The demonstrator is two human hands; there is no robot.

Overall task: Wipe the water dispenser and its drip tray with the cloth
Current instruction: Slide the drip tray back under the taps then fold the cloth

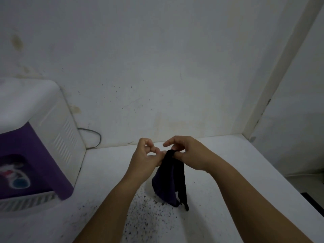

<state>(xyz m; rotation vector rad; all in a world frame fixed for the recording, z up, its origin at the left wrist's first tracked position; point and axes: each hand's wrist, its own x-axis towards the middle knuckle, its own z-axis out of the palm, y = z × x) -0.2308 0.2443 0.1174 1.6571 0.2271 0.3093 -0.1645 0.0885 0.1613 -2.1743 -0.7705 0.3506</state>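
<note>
Right now both hands are pinching the top of the cloth (168,179) at centre frame, the left hand (146,159) and the right hand (188,155) each with a grip on its upper fold while the rest is hanging above the counter (219,172). The water dispenser (35,137) is sitting well apart at nine o'clock, its drip tray (26,200) unwiped. The loose tail is dangling just above dark specks (143,213) at six o'clock, so it is likely risking picking up grit and smearing it on the dispenser.

The water dispenser (35,137) stands on the desk (219,172) at far left against the wall (157,58), with the cloth (171,179) suspended above the desk centre, well apart.
</note>
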